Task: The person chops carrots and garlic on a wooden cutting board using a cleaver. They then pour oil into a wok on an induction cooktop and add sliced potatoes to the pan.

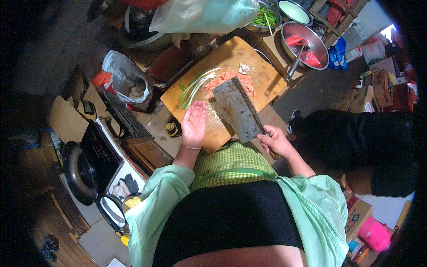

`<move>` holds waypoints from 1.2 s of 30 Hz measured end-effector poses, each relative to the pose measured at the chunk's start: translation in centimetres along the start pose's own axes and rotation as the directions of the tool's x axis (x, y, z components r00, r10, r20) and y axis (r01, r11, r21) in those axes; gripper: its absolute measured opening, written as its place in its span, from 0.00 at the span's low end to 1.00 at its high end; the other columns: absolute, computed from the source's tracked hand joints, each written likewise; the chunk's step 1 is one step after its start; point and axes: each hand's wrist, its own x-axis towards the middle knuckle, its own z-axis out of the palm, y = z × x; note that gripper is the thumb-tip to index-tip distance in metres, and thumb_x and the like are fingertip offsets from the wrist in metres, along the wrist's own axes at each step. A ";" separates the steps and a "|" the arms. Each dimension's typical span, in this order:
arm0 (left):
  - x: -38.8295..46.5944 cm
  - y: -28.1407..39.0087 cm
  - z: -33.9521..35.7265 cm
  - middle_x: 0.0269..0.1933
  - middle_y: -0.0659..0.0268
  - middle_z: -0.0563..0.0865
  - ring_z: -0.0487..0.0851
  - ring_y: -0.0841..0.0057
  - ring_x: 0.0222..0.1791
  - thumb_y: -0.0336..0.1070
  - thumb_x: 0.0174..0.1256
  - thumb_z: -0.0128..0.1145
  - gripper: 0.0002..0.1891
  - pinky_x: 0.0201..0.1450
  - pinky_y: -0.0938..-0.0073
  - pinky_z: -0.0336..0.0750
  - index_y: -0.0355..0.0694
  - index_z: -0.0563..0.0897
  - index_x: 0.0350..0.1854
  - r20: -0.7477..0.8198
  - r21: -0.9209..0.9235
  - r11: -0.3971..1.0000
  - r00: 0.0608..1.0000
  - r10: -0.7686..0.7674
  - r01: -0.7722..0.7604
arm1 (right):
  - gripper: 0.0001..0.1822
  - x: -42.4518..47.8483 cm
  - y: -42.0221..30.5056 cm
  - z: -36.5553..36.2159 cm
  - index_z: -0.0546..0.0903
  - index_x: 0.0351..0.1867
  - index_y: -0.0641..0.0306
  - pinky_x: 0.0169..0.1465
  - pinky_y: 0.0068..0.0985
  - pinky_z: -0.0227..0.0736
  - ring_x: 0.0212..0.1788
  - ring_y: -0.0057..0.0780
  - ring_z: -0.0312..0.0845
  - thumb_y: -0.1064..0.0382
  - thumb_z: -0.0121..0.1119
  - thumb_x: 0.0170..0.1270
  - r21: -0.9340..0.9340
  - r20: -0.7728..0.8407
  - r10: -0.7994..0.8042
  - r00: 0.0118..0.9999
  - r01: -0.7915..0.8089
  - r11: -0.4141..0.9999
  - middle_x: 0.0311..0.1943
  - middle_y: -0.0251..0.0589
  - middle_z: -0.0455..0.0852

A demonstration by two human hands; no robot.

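Observation:
My right hand (pixel 275 142) grips the handle of a broad cleaver (pixel 238 108), its dark, stained blade slanting over the wooden cutting board (pixel 263 88). My left hand (pixel 194 121) is palm up and empty above the board's near left part, beside the blade. Finely chopped pale bits (pixel 214 111) lie on the wood between hand and cleaver. Past the blade spreads a heap of thin orange strips (pixel 220 80), partly hidden by it. Long scallion stalks (pixel 196 85) lie left of the heap. A garlic bulb (pixel 244 68) rests at its far side.
A steel bowl (pixel 325 43) holding red plastic, with a handled utensil (pixel 293 68) across its rim, stands at far right. Nearby is a bowl of cut greens (pixel 267 18). Left are a lined bin (pixel 128 76), a small bottle (pixel 171 128) and a wok (pixel 78 173). A person in dark clothing (pixel 353 140) is at right.

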 end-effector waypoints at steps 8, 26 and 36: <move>-0.7 2.0 -1.8 0.47 0.61 0.78 0.76 0.75 0.48 0.23 0.65 0.52 0.13 0.57 0.75 0.71 0.31 0.74 0.52 0.100 0.179 0.981 0.994 0.053 -0.070 | 0.18 2.0 0.0 -4.3 0.76 0.50 0.66 0.30 0.26 0.73 0.24 0.29 0.76 0.66 0.56 0.57 -0.522 -0.321 -0.350 0.880 0.144 0.841 0.23 0.39 0.78; -10.5 11.3 -8.6 0.48 0.60 0.78 0.76 0.76 0.47 0.20 0.63 0.52 0.16 0.57 0.78 0.70 0.29 0.73 0.54 -0.239 0.491 0.755 0.766 0.596 -0.434 | 0.18 11.1 0.2 -9.3 0.81 0.49 0.53 0.39 0.41 0.75 0.35 0.49 0.80 0.64 0.59 0.55 -0.946 -0.274 -0.714 0.644 -0.045 0.323 0.34 0.49 0.83; -11.6 9.0 -8.6 0.50 0.61 0.77 0.76 0.76 0.47 0.21 0.63 0.53 0.17 0.54 0.79 0.72 0.31 0.72 0.55 -0.308 0.467 0.778 0.748 0.588 -0.419 | 0.20 14.0 -1.9 -10.3 0.79 0.53 0.51 0.41 0.41 0.76 0.37 0.50 0.81 0.65 0.56 0.56 -0.969 -0.216 -0.658 0.721 -0.078 0.233 0.39 0.51 0.83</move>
